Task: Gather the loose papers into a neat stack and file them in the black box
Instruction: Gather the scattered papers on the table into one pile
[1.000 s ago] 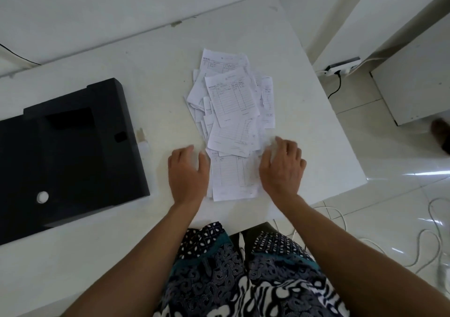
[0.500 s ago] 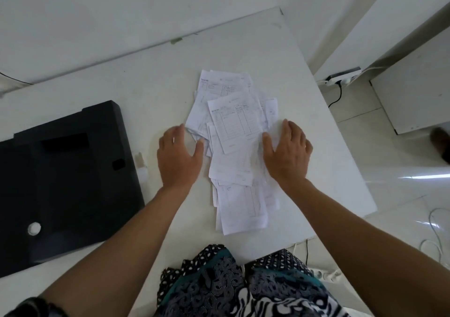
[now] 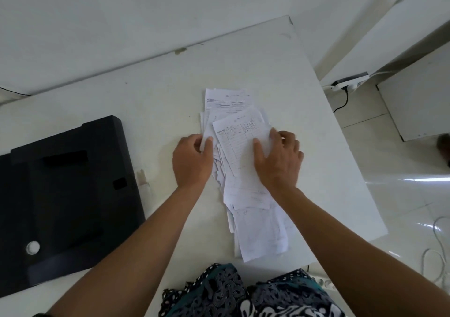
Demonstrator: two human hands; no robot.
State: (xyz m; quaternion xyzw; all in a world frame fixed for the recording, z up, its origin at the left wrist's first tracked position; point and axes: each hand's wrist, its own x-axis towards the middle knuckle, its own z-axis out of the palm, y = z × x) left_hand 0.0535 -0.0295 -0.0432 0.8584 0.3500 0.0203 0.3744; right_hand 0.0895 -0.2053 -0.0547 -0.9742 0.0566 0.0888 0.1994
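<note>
A loose pile of white printed papers [image 3: 239, 146] lies on the white table [image 3: 155, 102], stretching from mid-table toward the near edge. My left hand [image 3: 192, 161] grips the pile's left edge, thumb over a sheet. On the right side of the pile rests my right hand [image 3: 280, 161], its thumb pressing the top form and its fingers curled around the right edge. The black box [image 3: 65, 195] lies open and flat at the left, apart from the papers.
A small pale tab [image 3: 143, 178] lies beside the box's right edge. The table's right edge drops to a tiled floor with a power strip [image 3: 350, 83], white cables [image 3: 435, 251] and a white cabinet [image 3: 414, 102]. A wall runs behind the table.
Both hands have moved farther up the pile and closed in from flat beside it to gripping its left and right edges. The sheets are drawn closer together.
</note>
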